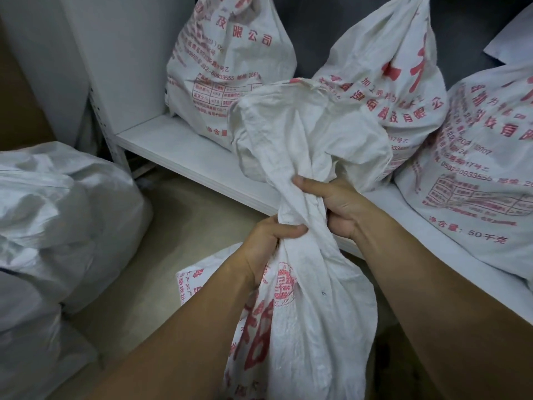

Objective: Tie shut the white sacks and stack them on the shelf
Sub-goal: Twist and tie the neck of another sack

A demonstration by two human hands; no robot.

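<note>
While left hand (pixel 271 238) and right hand (pixel 337 209) clench sack (pixel 305 313) neck; knot seemingly unformed.

white sacks (pixel 302 327), red print

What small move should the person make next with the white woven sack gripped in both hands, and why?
Probably twist or knot the gathered neck. Both the left hand and right hand clamp the white woven sack at its neck, yet the loose top above still flares open, untied. Three tied red-printed sacks already stand on the white shelf.
</note>
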